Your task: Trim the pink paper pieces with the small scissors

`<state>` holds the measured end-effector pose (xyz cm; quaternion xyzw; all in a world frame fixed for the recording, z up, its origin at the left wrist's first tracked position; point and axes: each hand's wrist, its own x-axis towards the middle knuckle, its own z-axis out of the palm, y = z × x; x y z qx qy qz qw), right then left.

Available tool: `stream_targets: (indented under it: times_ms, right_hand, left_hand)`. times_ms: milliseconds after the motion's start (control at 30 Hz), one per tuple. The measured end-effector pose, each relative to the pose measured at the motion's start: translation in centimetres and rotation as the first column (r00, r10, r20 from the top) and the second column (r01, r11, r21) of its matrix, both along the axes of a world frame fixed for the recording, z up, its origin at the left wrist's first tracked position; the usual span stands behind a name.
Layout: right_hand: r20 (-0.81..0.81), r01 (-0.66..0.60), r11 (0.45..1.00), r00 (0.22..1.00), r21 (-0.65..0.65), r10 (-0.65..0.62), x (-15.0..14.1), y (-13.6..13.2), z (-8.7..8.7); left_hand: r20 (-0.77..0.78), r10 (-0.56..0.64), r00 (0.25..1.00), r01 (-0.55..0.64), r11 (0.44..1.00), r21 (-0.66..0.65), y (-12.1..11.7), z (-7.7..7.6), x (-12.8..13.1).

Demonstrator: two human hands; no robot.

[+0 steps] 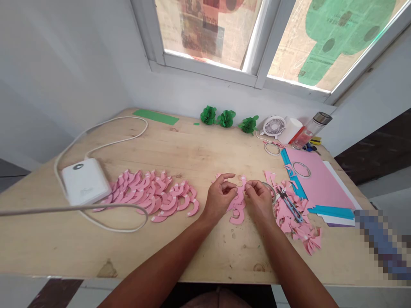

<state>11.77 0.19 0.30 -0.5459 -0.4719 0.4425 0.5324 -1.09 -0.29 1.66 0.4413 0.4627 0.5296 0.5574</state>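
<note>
My left hand [221, 196] is closed, thumb and fingers pinching the edge of a curved pink paper piece [240, 195]. On the other side of that piece, my right hand [260, 196] pinches it too, thumb against forefinger. Other pink paper curves [236, 217] lie on the table just below and between the hands. To the left spreads a large overlapping group of pink paper arcs [163, 199], several with white tabs at their ends. Beside my right hand are a roll of tape [272, 192], partly hidden, blue-handled scissors [290, 204] and pink paper scraps [305, 233].
A white power bank [86, 182] with a looping white cable stands left. Along the back are green paper ornaments [226, 119], a green strip [156, 116], a small fan [274, 126] and a glass bottle [311, 130]. Pink sheets [327, 179] lie right.
</note>
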Motion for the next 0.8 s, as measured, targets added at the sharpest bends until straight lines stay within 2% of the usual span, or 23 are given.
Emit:
stream_targets:
  times_ms: [100, 233, 400, 667, 800]
  right_hand:
    - [0.018, 0.037, 0.999, 0.999, 0.024, -0.037, 0.0, -0.1, 0.4]
    - [0.102, 0.095, 0.988, 0.989, 0.124, -0.108, 0.2, -0.3, 0.9]
    - [0.280, -0.011, 0.954, 0.957, 0.301, -0.078, 0.4, -0.4, 1.2]
    - [0.376, -0.051, 0.961, 0.925, 0.271, -0.057, 0.5, -0.3, 0.8]
    - [0.417, -0.069, 0.954, 0.907, 0.291, -0.061, 0.5, -0.3, 0.6]
  left_hand:
    - [-0.007, -0.021, 1.000, 0.021, 0.999, 0.034, 0.0, -0.3, 0.0]
    - [-0.064, -0.051, 0.997, 0.056, 0.995, 0.079, -0.1, -0.9, 0.1]
    - [-0.084, -0.067, 0.994, 0.075, 0.992, 0.102, -0.2, -1.0, 0.2]
    - [0.051, -0.144, 0.988, 0.141, 0.988, 0.057, 0.0, -0.8, 0.4]
    - [0.061, -0.151, 0.987, 0.148, 0.988, 0.050, 0.0, -0.8, 0.3]
